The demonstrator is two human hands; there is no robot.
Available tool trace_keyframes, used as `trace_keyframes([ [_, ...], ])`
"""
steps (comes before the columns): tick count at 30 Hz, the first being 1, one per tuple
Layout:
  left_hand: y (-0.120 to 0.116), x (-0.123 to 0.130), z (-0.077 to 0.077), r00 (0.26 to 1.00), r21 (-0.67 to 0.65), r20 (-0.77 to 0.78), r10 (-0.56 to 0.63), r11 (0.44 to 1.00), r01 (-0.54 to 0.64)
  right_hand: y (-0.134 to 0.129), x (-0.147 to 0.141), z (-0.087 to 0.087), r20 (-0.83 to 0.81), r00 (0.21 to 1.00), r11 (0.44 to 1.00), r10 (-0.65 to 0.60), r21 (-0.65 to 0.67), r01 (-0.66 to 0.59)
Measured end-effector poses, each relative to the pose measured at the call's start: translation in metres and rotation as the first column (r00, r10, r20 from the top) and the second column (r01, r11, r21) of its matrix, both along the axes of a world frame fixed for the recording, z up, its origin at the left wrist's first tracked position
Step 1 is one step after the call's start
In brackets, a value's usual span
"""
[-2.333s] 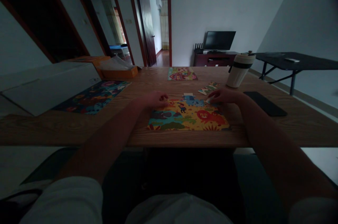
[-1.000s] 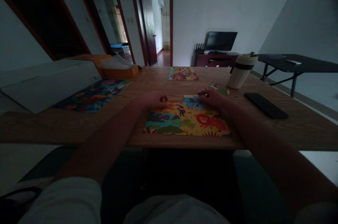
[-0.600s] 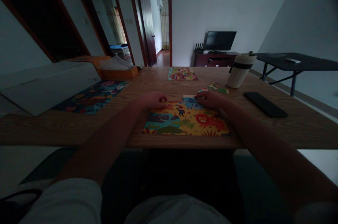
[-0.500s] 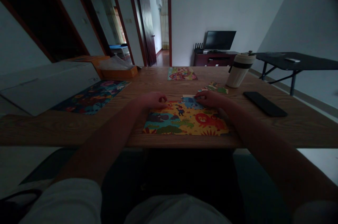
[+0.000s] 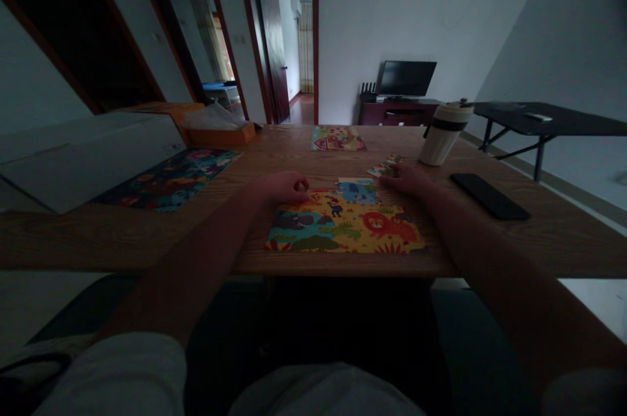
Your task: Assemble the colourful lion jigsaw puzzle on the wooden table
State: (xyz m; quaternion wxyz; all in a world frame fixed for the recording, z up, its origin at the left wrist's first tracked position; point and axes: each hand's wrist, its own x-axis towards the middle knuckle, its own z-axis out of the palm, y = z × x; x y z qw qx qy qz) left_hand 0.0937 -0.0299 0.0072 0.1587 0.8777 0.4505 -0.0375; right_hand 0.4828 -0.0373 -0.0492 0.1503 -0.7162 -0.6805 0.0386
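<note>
Resting curled left hand (image 5: 283, 187), fingers together, on upper edge of bright cardboard jungle jigsaw puzzle (image 5: 345, 223); spread right hand (image 5: 406, 179), fingers apart, against loose printed pieces (image 5: 386, 165); risked scattering them through careless drag.

Beyond the far edge of the wooden tabletop (image 5: 289, 138), a dark red cabinet (image 5: 398, 115) stands against a pale wall (image 5: 392, 11), carrying a black flat screen (image 5: 406, 78) and a small router (image 5: 368, 88). To the right stands a black folding table (image 5: 539, 113). Left of the cabinet, a dark wooden door (image 5: 272, 50) stands open onto a wood floor (image 5: 301, 109) and a long curtain (image 5: 306, 44). Another doorway shows a blue-topped bed (image 5: 218, 91). The room is dim, with brighter light beyond the doorways.
</note>
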Motion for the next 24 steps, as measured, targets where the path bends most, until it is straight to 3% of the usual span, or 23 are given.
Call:
trace_keyframes([
  [8,-0.001,0.001,0.000,1.000,-0.004,-0.007,-0.006,1.000,0.006,0.008,-0.020,-0.002,0.036,0.999,0.999,0.005,0.049,-0.007],
  [16,0.001,0.001,-0.002,1.000,0.021,-0.008,0.000,1.000,0.000,0.014,-0.020,0.002,0.204,0.971,0.988,0.128,0.057,-0.142],
  [24,0.001,0.000,-0.001,1.000,0.012,-0.011,-0.005,1.000,0.005,0.012,-0.018,0.007,0.228,0.973,0.996,0.033,0.069,-0.050],
])
